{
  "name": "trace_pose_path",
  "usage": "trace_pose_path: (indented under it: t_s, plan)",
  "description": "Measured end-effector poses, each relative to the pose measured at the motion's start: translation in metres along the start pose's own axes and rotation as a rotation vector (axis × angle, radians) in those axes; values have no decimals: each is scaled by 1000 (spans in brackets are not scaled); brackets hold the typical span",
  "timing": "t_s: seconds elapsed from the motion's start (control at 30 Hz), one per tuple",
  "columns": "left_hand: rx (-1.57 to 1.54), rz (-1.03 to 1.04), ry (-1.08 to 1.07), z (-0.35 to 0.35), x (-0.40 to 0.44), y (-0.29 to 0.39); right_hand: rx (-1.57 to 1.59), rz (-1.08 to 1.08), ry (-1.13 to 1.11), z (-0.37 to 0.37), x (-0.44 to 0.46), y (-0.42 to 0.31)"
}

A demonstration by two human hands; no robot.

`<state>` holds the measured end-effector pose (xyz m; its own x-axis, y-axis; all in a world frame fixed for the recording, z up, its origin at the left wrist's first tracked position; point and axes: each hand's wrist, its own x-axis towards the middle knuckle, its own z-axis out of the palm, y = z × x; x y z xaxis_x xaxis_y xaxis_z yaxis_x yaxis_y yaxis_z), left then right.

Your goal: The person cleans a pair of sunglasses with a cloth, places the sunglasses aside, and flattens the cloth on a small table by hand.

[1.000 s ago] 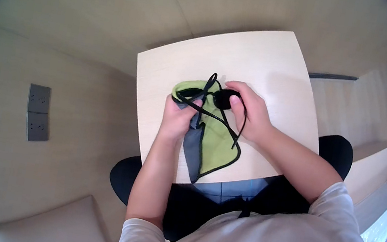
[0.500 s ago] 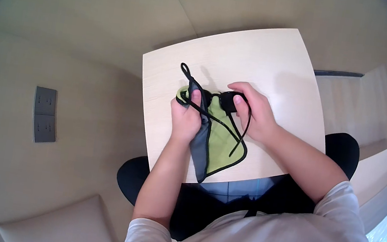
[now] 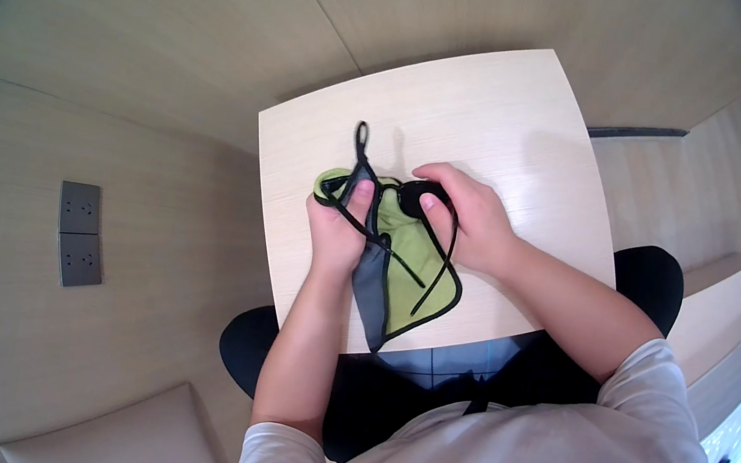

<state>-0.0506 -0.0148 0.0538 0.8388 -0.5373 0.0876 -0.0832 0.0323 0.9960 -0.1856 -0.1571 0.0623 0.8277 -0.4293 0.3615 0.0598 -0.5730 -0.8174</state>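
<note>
A green and grey cloth (image 3: pixel 423 263) with black edging hangs from my left hand (image 3: pixel 338 227) over the near part of the table. My left hand is closed on the cloth, its thumb pressing a grey fold against one lens of the black glasses (image 3: pixel 413 198). The cloth's black loop sticks up above that thumb. My right hand (image 3: pixel 473 218) grips the other dark lens between thumb and fingers. Both temples of the glasses point down toward me, across the green side of the cloth.
The pale wooden table (image 3: pixel 466 102) stands against a wood-panelled wall. Two grey socket plates (image 3: pixel 81 234) are on the wall at the left. A beige padded seat (image 3: pixel 124 439) is at the lower left, and dark chair parts (image 3: pixel 649 288) show beside my body.
My left hand has folded the grey side of the cloth over the left lens, and the loop has shifted left. The glasses have tilted, and their temples have swung lower. My right hand keeps its grip.
</note>
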Motion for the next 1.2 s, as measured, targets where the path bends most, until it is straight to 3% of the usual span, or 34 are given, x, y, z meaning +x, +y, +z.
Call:
trace_pose_path:
  t_s: [0.3, 0.33, 0.57, 0.67, 0.77, 0.93, 1.0, 1.13, 1.2]
  plan:
    - [-275, -24, 198, 7, -1, -4, -80, 97, -98, -7, -4, -14]
    - [-305, -54, 215, 7, 1, -2, -118, -41, 55, 2, -6, -8]
    - [-378, -102, 165, -6, 6, -11, -239, -346, 109, 5, -10, -6]
    - [-448, -236, 265, -4, 7, -5, -265, -475, -71, 8, -18, -8]
    - [-440, -233, 231, -9, 8, -8, -249, -572, -240, 10, -26, -13]
    - [-500, -320, 78, -1, 5, 11, -302, -602, -283, 13, -24, -11]
    - [-508, -343, 33, 2, 1, 3, -305, -552, -129, 12, -22, -10]
    - [-487, -321, -15, 9, -3, 0, -284, -516, -62, 11, -22, -8]
    - [-407, -342, -67, 11, -6, 11, -296, -396, -21, 12, -21, -3]
